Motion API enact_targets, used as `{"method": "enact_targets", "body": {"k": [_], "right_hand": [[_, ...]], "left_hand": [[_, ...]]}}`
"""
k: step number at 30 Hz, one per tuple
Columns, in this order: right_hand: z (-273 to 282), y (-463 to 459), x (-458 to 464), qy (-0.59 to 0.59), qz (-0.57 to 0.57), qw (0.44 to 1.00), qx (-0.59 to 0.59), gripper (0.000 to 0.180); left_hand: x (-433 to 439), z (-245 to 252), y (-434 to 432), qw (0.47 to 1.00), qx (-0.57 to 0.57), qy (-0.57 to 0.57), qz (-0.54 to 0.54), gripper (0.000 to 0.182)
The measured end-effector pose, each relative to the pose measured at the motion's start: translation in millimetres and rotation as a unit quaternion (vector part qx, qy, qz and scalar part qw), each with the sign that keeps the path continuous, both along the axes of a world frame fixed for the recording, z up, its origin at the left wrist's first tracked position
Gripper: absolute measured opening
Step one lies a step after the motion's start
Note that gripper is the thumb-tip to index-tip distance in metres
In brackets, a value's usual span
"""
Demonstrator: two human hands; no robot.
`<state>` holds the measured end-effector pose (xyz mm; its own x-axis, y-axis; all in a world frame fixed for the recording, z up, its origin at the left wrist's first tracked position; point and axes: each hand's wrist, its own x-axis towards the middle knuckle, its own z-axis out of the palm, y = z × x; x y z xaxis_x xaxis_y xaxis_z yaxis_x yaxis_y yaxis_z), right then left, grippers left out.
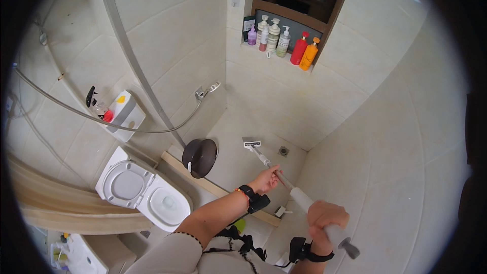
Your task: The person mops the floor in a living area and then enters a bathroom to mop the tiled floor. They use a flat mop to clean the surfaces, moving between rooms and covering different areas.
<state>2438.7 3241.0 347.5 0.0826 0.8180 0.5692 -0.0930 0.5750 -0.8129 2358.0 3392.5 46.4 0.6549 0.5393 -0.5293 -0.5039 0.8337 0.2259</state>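
Observation:
A long-handled floor cleaning tool [302, 199] slants across the view, from the lower right up to its white and grey head [252, 143] at the shower floor [228, 163]. My left hand [266, 180] is closed around the lower part of the pole. Higher up, my right hand [328, 219] grips the thick white handle section near its grey end. The head's underside is hidden. Close to the head, on its right, is a square floor drain [283, 151].
A dark basin [200, 158] stands by the raised shower curb [220, 188]. Left of it is a toilet [167, 203] with its lid up. A shower hose [148, 131] hangs across the left side. Several bottles [283, 42] line the window ledge. A small white object [281, 211] lies near the curb's right end.

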Motion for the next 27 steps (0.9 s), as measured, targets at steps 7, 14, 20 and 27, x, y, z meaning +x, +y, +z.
{"method": "enact_targets", "body": {"k": [7,14,20,27], "right_hand": [[2.5,6.7,-4.4,0.050,-0.096,0.994,-0.004,0.026],[6.7,18.6,-15.4,0.002,-0.109,0.994,0.012,0.033],[4.9,31.9,-19.3,0.023,-0.082,0.996,-0.020,0.023],[2.0,34.9,-23.5,0.000,-0.051,0.999,-0.003,0.025]], "left_hand": [[-3.0,23.5,11.8,0.999,-0.007,-0.042,0.023,0.009],[-14.5,23.4,21.6,0.998,0.004,-0.058,0.005,0.008],[-16.1,16.6,35.7,0.997,-0.014,-0.062,0.049,0.010],[-22.2,14.9,34.9,0.998,0.003,-0.045,0.052,0.010]]}}
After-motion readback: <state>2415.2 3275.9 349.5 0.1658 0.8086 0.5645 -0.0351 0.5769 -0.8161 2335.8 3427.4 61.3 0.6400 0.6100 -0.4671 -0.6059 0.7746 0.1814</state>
